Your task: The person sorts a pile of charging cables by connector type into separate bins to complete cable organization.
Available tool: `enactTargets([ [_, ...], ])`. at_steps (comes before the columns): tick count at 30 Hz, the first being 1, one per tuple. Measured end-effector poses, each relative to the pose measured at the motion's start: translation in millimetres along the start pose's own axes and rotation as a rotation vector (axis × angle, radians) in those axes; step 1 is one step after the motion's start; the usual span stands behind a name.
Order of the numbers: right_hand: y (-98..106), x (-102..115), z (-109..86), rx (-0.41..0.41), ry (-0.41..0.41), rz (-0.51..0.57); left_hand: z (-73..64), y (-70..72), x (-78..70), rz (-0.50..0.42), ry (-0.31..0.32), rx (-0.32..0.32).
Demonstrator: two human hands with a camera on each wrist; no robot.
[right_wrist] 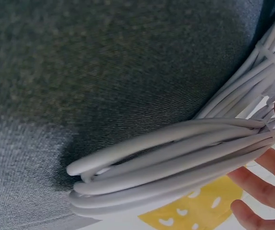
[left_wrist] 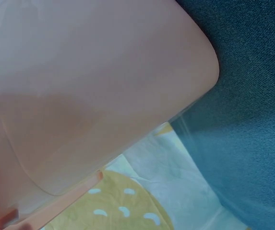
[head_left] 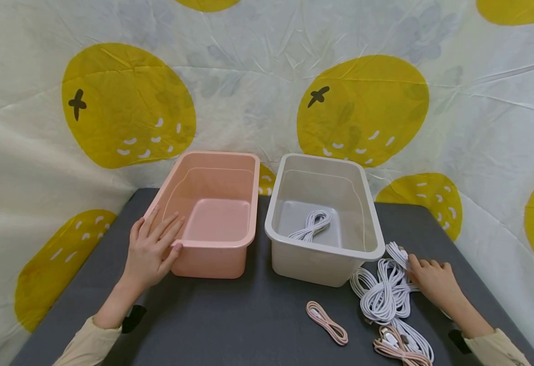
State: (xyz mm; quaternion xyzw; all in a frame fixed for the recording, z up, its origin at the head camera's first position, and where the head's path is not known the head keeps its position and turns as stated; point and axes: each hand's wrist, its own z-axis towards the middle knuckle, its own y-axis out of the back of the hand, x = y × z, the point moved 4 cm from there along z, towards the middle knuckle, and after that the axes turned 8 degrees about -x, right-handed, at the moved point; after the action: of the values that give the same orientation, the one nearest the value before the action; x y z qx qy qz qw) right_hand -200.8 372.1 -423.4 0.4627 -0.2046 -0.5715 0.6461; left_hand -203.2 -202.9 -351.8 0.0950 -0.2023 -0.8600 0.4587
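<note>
In the head view my left hand (head_left: 151,249) rests on the near left corner of a pink plastic bin (head_left: 216,244), fingers spread over the rim. The left wrist view shows the bin's pink wall (left_wrist: 103,96) close up, without the hand. On the right, my right hand (head_left: 436,282) pinches a coiled white cable (head_left: 398,254) at the edge of a pile of coiled white cables (head_left: 385,300). In the right wrist view, thumb and fingers (right_wrist: 267,191) meet at the narrow middle of the white coil (right_wrist: 175,165).
A beige bin (head_left: 321,246) stands between the pink bin and the pile, with a white coiled cable (head_left: 312,226) inside. One pink coiled cable (head_left: 327,323) lies alone on the dark table (head_left: 230,325). More pink cable (head_left: 401,348) lies at the pile's near end. Patterned cloth (head_left: 248,101) hangs behind.
</note>
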Motion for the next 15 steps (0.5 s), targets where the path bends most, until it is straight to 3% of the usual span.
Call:
enactTargets([
  [8, 3.4, -0.8, -0.3, -0.064, 0.009, 0.008, 0.7, 0.9, -0.2, 0.010, 0.006, 0.013],
  [15, 7.3, -1.0, 4.8, -0.053, 0.019, 0.016, 1.3, 0.9, -0.7, 0.010, 0.004, 0.018],
])
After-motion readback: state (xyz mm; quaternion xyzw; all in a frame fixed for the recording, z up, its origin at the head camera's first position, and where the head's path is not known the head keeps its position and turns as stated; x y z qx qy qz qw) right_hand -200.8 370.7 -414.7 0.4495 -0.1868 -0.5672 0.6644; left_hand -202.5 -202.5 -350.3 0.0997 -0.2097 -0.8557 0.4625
